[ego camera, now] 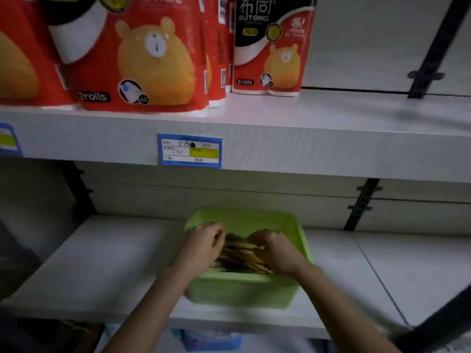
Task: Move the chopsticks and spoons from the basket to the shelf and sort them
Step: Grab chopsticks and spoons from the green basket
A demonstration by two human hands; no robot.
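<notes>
Green basket (244, 291) holds tan wooden chopsticks (238, 254). Left hand (205, 242) and right hand (276, 249) curl over them, grasp unclear. Shelf (102, 263) extends toward 3 and 9 o'clock.

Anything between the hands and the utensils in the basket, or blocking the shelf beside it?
Nothing visible. The left hand and right hand are inside the green basket at the wooden utensils; the shelf either side shows bare surface.

The lower shelf (114, 263) carries one green basket (242, 289) near its front edge. The upper shelf (331, 118) carries upright red tissue-roll packs (153, 59). A blue price label (190, 151) is fixed to its front edge.
</notes>
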